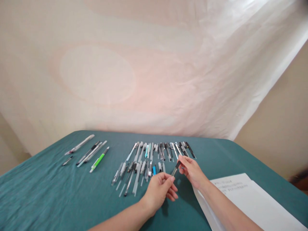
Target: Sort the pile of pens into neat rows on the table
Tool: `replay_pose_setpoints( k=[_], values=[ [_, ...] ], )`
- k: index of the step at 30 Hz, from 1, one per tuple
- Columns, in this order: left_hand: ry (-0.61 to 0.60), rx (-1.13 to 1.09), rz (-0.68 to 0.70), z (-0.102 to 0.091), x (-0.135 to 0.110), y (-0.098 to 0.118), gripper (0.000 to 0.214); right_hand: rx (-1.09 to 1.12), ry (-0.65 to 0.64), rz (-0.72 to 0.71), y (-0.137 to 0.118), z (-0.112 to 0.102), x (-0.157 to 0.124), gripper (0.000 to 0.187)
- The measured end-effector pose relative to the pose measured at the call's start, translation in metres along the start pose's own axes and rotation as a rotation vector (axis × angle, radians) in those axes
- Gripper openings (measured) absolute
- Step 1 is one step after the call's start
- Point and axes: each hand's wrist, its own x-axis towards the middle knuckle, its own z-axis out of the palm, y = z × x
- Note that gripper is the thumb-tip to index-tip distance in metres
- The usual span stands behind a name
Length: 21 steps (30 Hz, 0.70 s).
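My right hand pinches the upper end of a dark pen just above the teal tablecloth. My left hand is curled, its thumb and forefinger closing at the pen's lower tip. Both hands hover in front of a fanned row of several pens lying side by side on the cloth.
A smaller group of pens, one with a green barrel, lies at the left. White printed paper sheets rest under my right forearm at the table's right. A pale cloth backdrop hangs behind the table.
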Motion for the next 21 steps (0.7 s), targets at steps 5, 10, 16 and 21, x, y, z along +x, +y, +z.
replay_pose_setpoints(
  k=[5,10,16,21],
  values=[
    [-0.017,0.017,0.024,-0.0005,-0.0009,-0.0024,0.034,0.033,-0.013,-0.01,-0.0006,-0.0026,0.0013,0.032],
    [-0.019,0.018,0.036,-0.0009,-0.0008,-0.0015,0.035,0.111,-0.097,0.001,-0.0029,-0.0035,-0.0002,0.03],
    [-0.023,0.034,0.058,-0.0013,0.0005,-0.0037,0.034,0.153,-0.084,0.002,-0.0001,-0.0018,-0.0008,0.027],
    [-0.023,0.041,0.072,-0.0017,0.0011,-0.005,0.034,0.169,-0.073,-0.035,0.0,-0.0031,0.0005,0.02]
  ],
)
